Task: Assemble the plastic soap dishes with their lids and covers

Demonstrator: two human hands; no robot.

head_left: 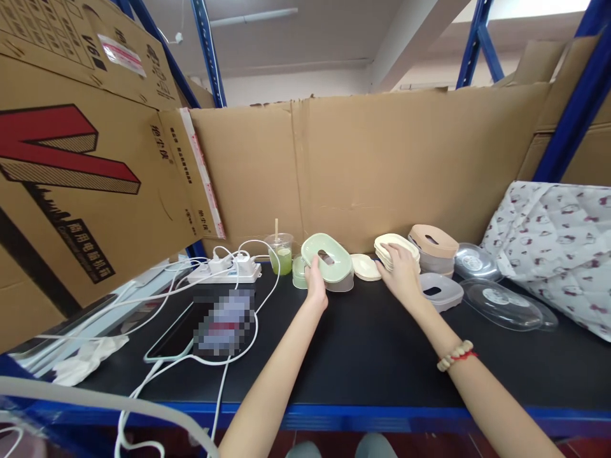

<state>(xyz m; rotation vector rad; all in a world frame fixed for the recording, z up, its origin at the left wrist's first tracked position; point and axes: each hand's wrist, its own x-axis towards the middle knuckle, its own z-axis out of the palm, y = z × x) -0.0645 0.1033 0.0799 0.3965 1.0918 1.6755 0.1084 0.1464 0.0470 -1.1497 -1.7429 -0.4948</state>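
Observation:
My left hand (316,286) grips a pale green oval plastic lid (338,257) with a slot in its middle, tilted up towards me. Behind and below that lid stand a green container (299,273) and a clear one (344,283), both partly hidden. At the right, my right hand (400,270) has its fingers over the top and side of a stack of cream lids (383,245). One separate cream piece (366,267) lies between the two hands. Close by the right hand are a peach slotted lid (436,242) on stacked containers and a grey slotted lid (443,291).
Clear plastic covers (503,305) lie at the right beside a patterned quilted bag (558,248). On the left are a green drink cup (282,257), a power strip (243,270), white cables and a phone (174,334). A large carton (95,210) overhangs the left side; cardboard (382,159) walls the back.

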